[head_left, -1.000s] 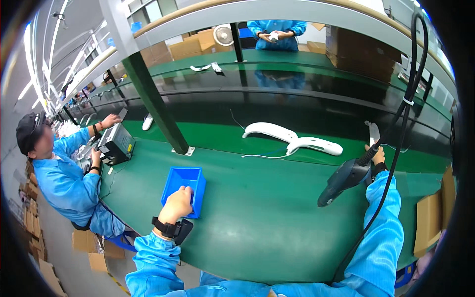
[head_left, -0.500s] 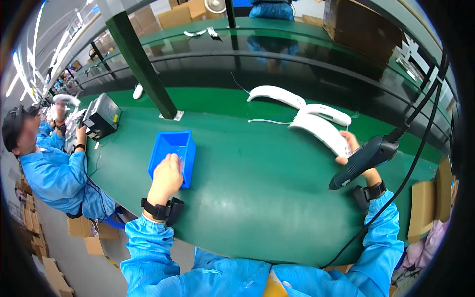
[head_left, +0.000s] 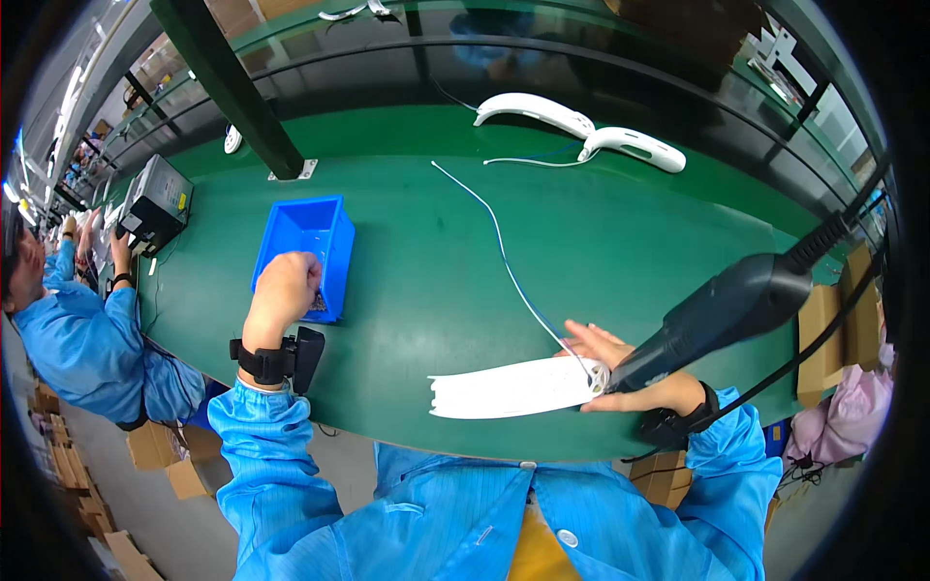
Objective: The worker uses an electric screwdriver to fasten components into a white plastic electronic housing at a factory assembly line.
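Note:
My left hand (head_left: pixel 284 289) reaches into a blue plastic bin (head_left: pixel 339 254), its fingers curled together over small bits at the bottom. Whatever the fingertips hold is hidden. At the table's near side, my right hand (head_left: pixel 664 395) grips one end of a curved white plastic housing (head_left: pixel 513 389), thumb below and fingers above. From that end a thin white-and-blue cable (head_left: pixel 502 252) runs away across the table. A black corded power screwdriver (head_left: pixel 717 312) hangs in front of my right hand and covers part of it.
Two more white curved housings (head_left: pixel 535 110) with cables lie at the back of the green table (head_left: pixel 417 290). A green post (head_left: pixel 228 87) stands behind the bin. At left, a co-worker (head_left: pixel 87 334) sits near a black box-shaped device (head_left: pixel 158 205). Cardboard (head_left: pixel 823 339) stands at right.
My right hand has brought one white housing from the back group to the near edge, turning it and trailing its cable. My left hand stays in the bin. The view has tilted down.

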`<state>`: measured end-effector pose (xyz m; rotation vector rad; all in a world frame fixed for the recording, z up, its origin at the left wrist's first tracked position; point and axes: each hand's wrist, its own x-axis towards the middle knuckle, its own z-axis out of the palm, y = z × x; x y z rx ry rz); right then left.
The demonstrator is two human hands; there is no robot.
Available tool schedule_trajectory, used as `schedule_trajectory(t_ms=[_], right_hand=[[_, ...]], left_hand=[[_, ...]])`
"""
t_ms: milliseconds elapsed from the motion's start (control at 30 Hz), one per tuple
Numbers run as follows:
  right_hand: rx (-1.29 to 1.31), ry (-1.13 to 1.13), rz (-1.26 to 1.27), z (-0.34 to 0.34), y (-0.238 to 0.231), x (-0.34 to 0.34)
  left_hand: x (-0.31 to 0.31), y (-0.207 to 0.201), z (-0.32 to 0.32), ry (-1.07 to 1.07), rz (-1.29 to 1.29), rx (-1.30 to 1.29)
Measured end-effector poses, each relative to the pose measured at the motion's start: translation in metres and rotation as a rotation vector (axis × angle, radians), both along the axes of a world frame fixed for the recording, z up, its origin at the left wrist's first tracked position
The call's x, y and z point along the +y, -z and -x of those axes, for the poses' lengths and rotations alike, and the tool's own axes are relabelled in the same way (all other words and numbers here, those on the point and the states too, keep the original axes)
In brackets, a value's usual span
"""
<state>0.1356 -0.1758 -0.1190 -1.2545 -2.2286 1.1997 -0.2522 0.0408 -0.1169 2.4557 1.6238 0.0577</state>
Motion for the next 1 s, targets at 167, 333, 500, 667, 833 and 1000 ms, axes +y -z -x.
schedule_trajectory(t_ms=[167, 333, 500, 667, 833, 1000], right_hand=[[0.379, -0.035, -0.099, 0.013, -0.020, 0.003], [0.878, 0.202, 0.224, 0.035, -0.039, 0.002], [1.095, 0.282, -0.103, 0.051, -0.026, 0.022], [1.176, 0.494, 0.003, 0.057, -0.038, 0.029], [1.169, 0.471, -0.132, 0.075, -0.049, 0.032], [1.331, 0.304, -0.291, 0.085, -0.041, 0.033]], left_hand=[[-0.011, -0.006, -0.005, -0.010, -0.213, -0.178], [-0.007, -0.005, -0.001, -0.071, -0.257, -0.190], [-0.011, -0.018, 0.004, -0.049, -0.472, -0.291], [-0.074, -0.044, -0.060, 0.120, -0.370, -0.762], [-0.138, -0.004, -0.129, 0.599, -0.122, -0.822], [-0.146, 0.008, -0.146, 0.650, -0.016, -0.928]])
